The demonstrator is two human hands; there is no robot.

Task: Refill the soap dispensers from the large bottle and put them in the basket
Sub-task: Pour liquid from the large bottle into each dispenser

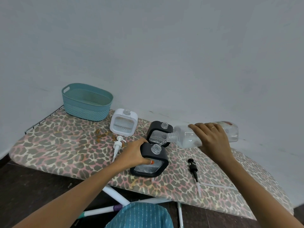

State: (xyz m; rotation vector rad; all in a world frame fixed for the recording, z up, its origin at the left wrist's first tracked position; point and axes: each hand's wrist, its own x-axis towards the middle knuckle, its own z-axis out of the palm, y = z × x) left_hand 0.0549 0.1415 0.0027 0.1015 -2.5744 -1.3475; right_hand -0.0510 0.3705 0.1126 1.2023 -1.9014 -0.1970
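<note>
**Setting.** Bare grey wall. An ironing board (pixel 65 145) with a leopard-print cover serves as the worktop.

**Items**
- Basket (pixel 87 102): teal, at the board's far left end against the wall, with nothing visible inside.
- White dispenser (pixel 123 123): upright just right of the basket, neck open.
- Far black dispenser (pixel 156 129): upright with an open neck, directly behind the near one.
- Near black dispenser (pixel 162 160): stands on the board. The left hand (pixel 133 153) is clamped round its left side, thumb on the front.
- Large bottle (pixel 183 137): clear, tipped almost level. The right hand (pixel 212 139) is wrapped over its body. Its mouth sits just above the near dispenser's neck, and a thin clear stream runs between them.
- White pump (pixel 117 145): lies loose on the board, left of the left hand.
- Black pump (pixel 193 168): lies loose to the right of the near dispenser.

**Handling note.** The step in hand appears to be filling the near black dispenser.
- The neck is narrow, so the stream is best kept thin, with the bottle's mouth close over the opening.
- The left hand should brace the body against tipping.
- Watch the level through the front window, and right the bottle slowly to avoid a surge onto the cover.
</note>
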